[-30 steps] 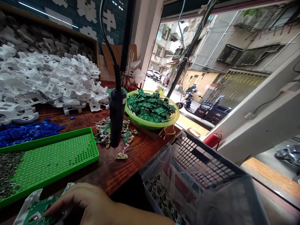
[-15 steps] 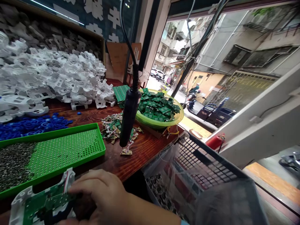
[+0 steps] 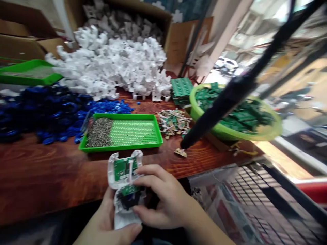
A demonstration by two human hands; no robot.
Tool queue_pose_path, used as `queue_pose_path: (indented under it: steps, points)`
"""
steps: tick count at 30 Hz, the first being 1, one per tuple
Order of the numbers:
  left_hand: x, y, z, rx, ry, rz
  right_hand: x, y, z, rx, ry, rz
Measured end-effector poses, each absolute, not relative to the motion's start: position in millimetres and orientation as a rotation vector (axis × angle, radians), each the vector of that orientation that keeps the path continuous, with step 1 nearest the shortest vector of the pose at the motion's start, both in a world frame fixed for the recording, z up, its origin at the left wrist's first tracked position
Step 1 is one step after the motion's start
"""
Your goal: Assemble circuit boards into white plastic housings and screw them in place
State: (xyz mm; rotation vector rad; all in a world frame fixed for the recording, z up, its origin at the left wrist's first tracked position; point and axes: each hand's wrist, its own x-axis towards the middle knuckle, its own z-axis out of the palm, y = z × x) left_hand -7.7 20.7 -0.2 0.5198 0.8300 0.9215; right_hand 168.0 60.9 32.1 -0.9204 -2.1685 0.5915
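Note:
A white plastic housing (image 3: 111,175) is held low over the table's front edge, its open side up. Inside lie a green circuit board (image 3: 121,169), a second smaller green board (image 3: 129,190) and a dark part below it. A short white cable (image 3: 131,172) runs between the two boards. My left hand (image 3: 111,216) grips the housing from the left and below, thumb across its lower end. My right hand (image 3: 163,197) has its fingertips on the housing's right side by the cable and its thumb near the dark part; whether it pinches anything is unclear.
A black electric screwdriver (image 3: 217,112) hangs at right, its tip over a small tan board (image 3: 180,152). Around are a green tray (image 3: 133,147) of screws, blue parts (image 3: 109,106), heaped white shells (image 3: 122,64), wired boards (image 3: 173,122) and a yellow-green basin (image 3: 276,127) of circuit boards.
The view has swung left and down, bringing my left hand and the whole housing into sight. My right hand remains at the housing.

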Motion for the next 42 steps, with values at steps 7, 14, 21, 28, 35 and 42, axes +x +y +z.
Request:
queue_pose_path:
  steps: [7, 14, 21, 28, 35, 42]
  points:
    - [-9, 21, 4, 0.508, 0.685, 0.949, 170, 55, 38, -0.975, -2.286, 0.586]
    - [-9, 21, 3, 0.577, 0.691, 0.945, 170, 51, 44, -1.118, -2.395, 0.659]
    - [-8, 21, -2, 0.541, 0.657, 0.956, 164, 46, 51, -1.178, -2.422, 0.611]
    - [-4, 19, -2, 0.527, 0.782, 0.964, 151, 44, 52, -1.251, -2.428, 0.558]
    - [-5, 20, -1, 0.541, 0.851, 0.991, 144, 42, 46, -1.171, -2.431, 0.392]
    - [-6, 19, -5, 0.473, 0.836, 1.026, 154, 34, 37, -1.111, -2.216, 0.421]
